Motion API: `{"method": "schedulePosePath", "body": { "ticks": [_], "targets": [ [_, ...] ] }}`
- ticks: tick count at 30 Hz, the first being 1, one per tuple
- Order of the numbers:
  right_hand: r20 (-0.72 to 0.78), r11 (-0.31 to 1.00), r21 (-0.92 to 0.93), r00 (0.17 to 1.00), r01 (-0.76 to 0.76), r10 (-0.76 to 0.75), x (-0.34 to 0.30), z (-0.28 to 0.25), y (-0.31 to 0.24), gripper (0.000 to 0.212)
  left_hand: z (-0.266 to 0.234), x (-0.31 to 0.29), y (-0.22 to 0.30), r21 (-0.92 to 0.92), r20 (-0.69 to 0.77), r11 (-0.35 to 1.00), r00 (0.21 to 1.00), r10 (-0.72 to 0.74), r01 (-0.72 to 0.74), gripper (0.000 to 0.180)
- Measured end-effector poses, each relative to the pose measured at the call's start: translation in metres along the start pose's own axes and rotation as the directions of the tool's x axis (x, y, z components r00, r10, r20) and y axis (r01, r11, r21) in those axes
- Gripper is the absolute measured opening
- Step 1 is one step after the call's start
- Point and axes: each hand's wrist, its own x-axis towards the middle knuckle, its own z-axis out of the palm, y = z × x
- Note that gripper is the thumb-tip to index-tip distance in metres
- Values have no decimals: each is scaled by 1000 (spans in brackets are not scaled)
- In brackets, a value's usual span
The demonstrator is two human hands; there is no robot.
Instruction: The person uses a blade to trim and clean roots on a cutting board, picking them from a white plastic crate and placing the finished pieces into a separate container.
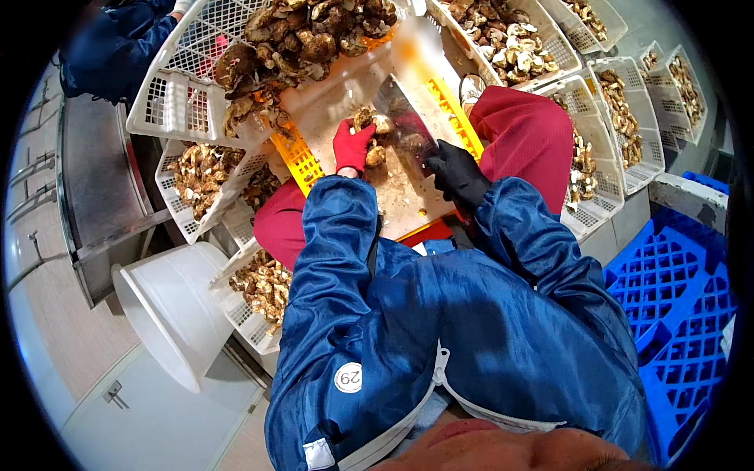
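Note:
My left hand [352,147], in a red glove, is closed around a brown mushroom [362,119] over a pale cutting board [322,98]. Beside its fingers lie a pale mushroom piece [382,125] and another mushroom [375,156]. In a black glove, my right hand [457,174] grips a cleaver [402,114]. Its broad blade slants up and left over the board, close to the mushrooms but not seen touching them. Crumbs and scraps are scattered on the board, which rests on an orange-yellow crate [300,161] between my knees.
A white basket [169,102] heaped with dark mushrooms leans in at the far left. More white baskets [609,208] of mushrooms and cut pieces stand on both sides. A white tub [177,306] is at lower left, blue pallets [667,290] at right. Another person's sleeve [118,55] shows at upper left.

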Motion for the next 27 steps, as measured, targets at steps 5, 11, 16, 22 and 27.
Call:
{"method": "schedulePosePath", "body": {
  "ticks": [5,11,16,22,27],
  "targets": [
    [-160,798,-533,892,282,-422,59,42,40,31,1,-12,21,196,0,980,1000,-22,21,45],
    [-82,979,153,989,135,-124,40,4,-4,27,-51,0,-47,-118,-39,988,993,-109,104,43],
    [-197,991,81,977,103,-86,25,-43,13,24,-44,-5,-38,82,-168,995,985,-39,53,42],
    [-121,1000,1,993,-1,2,18,-16,42,23,-13,-24,-4,93,-130,996,991,10,2,39],
    [-34,791,-515,913,332,-406,19,36,34,26,-11,-10,-40,56,-138,991,983,124,-117,42]
  ]
}}
